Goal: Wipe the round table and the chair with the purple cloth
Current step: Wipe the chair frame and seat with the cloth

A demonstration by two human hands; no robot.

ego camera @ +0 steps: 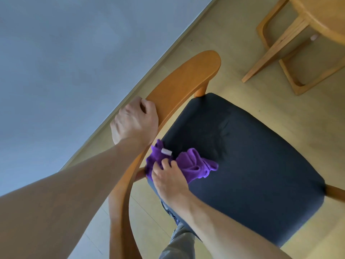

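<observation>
Grey wall [65, 62] fills upper left, pale wood floor [233, 58] beyond. Chair [186, 77] centre: curved wooden backrest, dark seat [252, 156]. Round table [321, 17] edge at top right corner, well apart from chair. Left hand [134, 122] fingers curled over backrest, gripping it. Right hand [169, 176] fingers bent, pinching bunched purple cloth [194, 165] against rear left of seat.

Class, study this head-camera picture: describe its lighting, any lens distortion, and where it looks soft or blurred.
Head view: even, soft daylight, with no hard shadows or glare; wide-angle distortion bows the wall's base line and stretches the left forearm; the left hand on the chair backrest and the right hand on the purple cloth look slightly soft; the round table is cut off at the corner.
</observation>
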